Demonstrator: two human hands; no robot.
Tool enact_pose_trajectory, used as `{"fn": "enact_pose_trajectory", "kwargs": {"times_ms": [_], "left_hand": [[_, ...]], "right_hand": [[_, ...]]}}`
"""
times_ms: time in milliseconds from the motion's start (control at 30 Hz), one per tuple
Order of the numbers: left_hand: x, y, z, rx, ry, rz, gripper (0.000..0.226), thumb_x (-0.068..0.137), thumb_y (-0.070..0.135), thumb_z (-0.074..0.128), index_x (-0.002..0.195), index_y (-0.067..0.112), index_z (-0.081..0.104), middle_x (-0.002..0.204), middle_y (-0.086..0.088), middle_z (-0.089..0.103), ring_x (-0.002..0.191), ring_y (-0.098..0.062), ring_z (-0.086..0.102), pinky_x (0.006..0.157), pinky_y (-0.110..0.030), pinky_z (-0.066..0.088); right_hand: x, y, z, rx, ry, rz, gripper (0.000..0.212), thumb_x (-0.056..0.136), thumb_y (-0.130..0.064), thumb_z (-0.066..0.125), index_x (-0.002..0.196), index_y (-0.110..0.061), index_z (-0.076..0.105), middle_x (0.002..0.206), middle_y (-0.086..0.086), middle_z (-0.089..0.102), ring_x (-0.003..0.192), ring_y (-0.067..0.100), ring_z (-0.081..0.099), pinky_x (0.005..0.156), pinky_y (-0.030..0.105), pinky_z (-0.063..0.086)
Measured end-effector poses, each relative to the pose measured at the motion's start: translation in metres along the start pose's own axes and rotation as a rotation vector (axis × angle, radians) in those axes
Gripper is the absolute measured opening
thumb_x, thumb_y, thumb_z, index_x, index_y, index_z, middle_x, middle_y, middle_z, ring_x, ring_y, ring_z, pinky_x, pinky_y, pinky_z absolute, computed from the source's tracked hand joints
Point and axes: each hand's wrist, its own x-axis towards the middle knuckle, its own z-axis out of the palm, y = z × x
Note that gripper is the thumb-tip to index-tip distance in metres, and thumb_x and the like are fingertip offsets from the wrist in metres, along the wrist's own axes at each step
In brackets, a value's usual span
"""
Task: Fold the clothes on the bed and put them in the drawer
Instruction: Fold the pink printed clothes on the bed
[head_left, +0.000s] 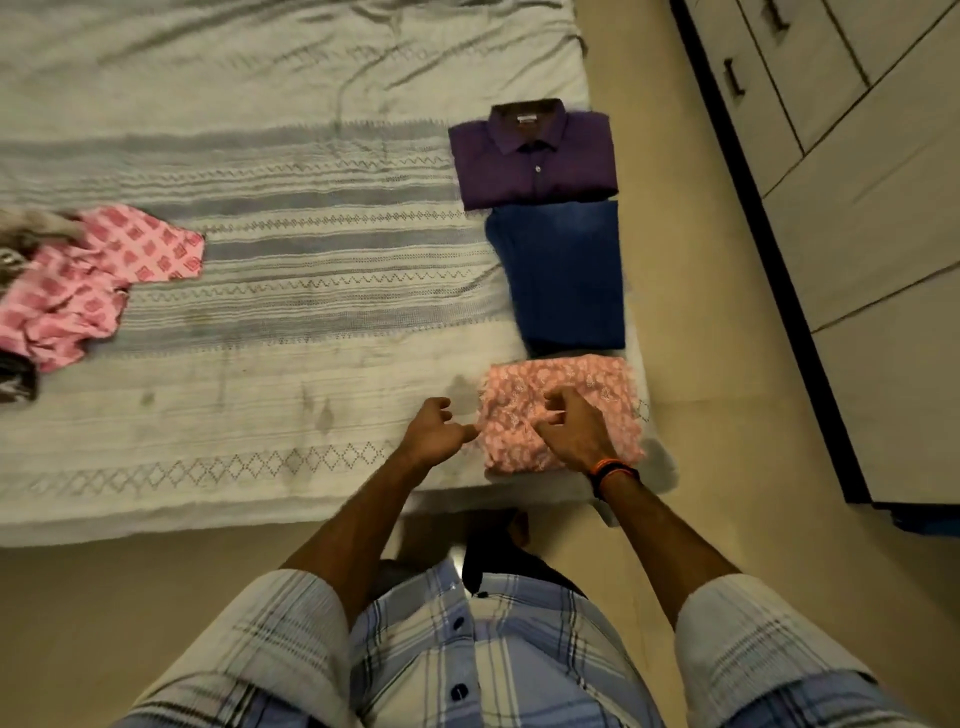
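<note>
Three flat, seemingly cotton folded squares

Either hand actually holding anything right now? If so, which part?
Nothing clearly held. Left hand sits loosely curled at the folded pink garment's left edge; right hand is over its top, and grip there cannot be told.

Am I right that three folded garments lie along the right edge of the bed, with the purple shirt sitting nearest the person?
Not quite: the head view shows the pink patterned garment nearest the person. The purple shirt is farthest, the blue garment between them, all along the bed edge.
</note>
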Motion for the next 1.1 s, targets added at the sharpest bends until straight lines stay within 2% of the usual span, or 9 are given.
{"fn": "enact_pose_trajectory", "kwargs": {"times_ms": [133, 333, 667, 833, 1000, 1100], "left_hand": [[-0.019, -0.018, -0.057, -0.046, 0.084, 0.036, 0.07, 0.084, 0.02, 0.076, 0.142, 0.01, 0.038, 0.142, -0.012, 0.049, 0.123, -0.027, 0.053, 0.1, -0.044, 0.049], [-0.051, -0.071, -0.153, -0.133, 0.188, 0.061, 0.062, 0.086, 0.019, 0.075, 0.138, 0.01, 0.043, 0.138, -0.011, 0.052, 0.121, -0.026, 0.055, 0.103, -0.046, 0.047], [-0.103, -0.171, -0.295, -0.309, 0.351, 0.038, 0.052, 0.085, 0.015, 0.075, 0.13, 0.011, 0.05, 0.128, -0.009, 0.056, 0.101, -0.019, 0.059, 0.097, -0.04, 0.051], [-0.104, -0.196, -0.356, -0.404, 0.432, 0.011, 0.049, 0.085, 0.013, 0.075, 0.128, 0.011, 0.051, 0.129, -0.011, 0.056, 0.112, -0.023, 0.058, 0.1, -0.042, 0.049], [-0.087, -0.212, -0.419, -0.423, 0.497, -0.036, 0.048, 0.085, 0.015, 0.075, 0.128, 0.011, 0.053, 0.127, -0.009, 0.057, 0.114, -0.024, 0.058, 0.1, -0.043, 0.05], [-0.069, -0.213, -0.458, -0.431, 0.544, -0.038, 0.048, 0.085, 0.015, 0.075, 0.128, 0.009, 0.054, 0.126, -0.01, 0.059, 0.113, -0.024, 0.059, 0.099, -0.042, 0.051]], "right_hand": [[-0.015, -0.045, 0.035, -0.025, -0.028, -0.099, 0.046, 0.088, -0.013, 0.07, 0.131, -0.009, 0.053, 0.128, 0.007, 0.06, 0.1, 0.012, 0.054, 0.086, 0.023, 0.046], [-0.049, -0.109, 0.113, -0.047, -0.071, -0.202, 0.045, 0.088, -0.017, 0.071, 0.13, -0.011, 0.053, 0.125, 0.006, 0.061, 0.096, 0.016, 0.059, 0.082, 0.031, 0.056], [-0.097, -0.211, 0.248, -0.134, -0.211, -0.372, 0.044, 0.088, -0.019, 0.072, 0.128, -0.01, 0.054, 0.122, 0.007, 0.061, 0.095, 0.018, 0.061, 0.079, 0.026, 0.051], [-0.088, -0.262, 0.303, -0.19, -0.287, -0.426, 0.043, 0.089, -0.02, 0.071, 0.128, -0.01, 0.054, 0.122, 0.007, 0.061, 0.093, 0.016, 0.06, 0.076, 0.021, 0.047], [-0.062, -0.315, 0.359, -0.223, -0.346, -0.459, 0.043, 0.089, -0.019, 0.071, 0.128, -0.01, 0.054, 0.123, 0.008, 0.062, 0.094, 0.018, 0.061, 0.083, 0.028, 0.052], [-0.039, -0.347, 0.389, -0.222, -0.384, -0.491, 0.042, 0.089, -0.019, 0.071, 0.127, -0.01, 0.055, 0.121, 0.007, 0.062, 0.092, 0.017, 0.06, 0.081, 0.029, 0.052]]}}
